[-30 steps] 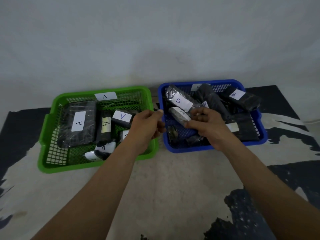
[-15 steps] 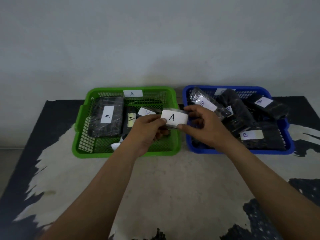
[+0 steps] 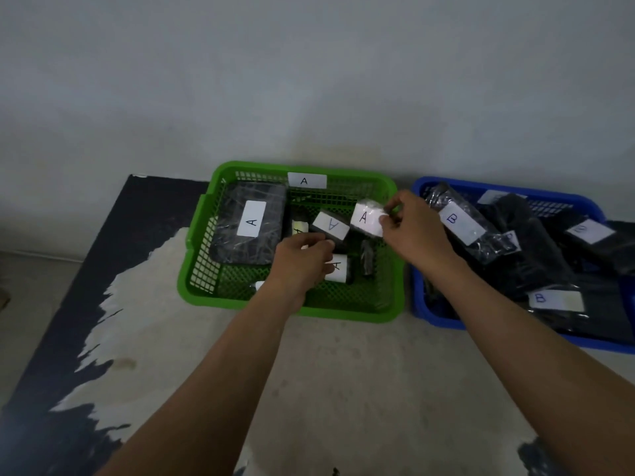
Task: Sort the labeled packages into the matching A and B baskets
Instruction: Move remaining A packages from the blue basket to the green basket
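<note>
Plainly, the small white-labelled package (image 3: 367,219) reads A.

A basket (image 3: 192,280) left, B basket (image 3: 417,304) right, side by side on mat (image 3: 343,372), wall (image 3: 309,80) behind. Packages (image 3: 247,231) lie in each. Small package (image 3: 366,219) held above A basket, right rear corner

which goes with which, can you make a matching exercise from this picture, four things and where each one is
1. small white-labelled package marked A
2. large flat black package marked A
3. long clear-wrapped black package marked B
4. white label card marked A

a. in the blue plastic basket
b. left side of the green plastic basket
c. pinched by the right hand
d. on the green basket's far wall

Pairs: 1-c, 2-b, 3-a, 4-d
</note>
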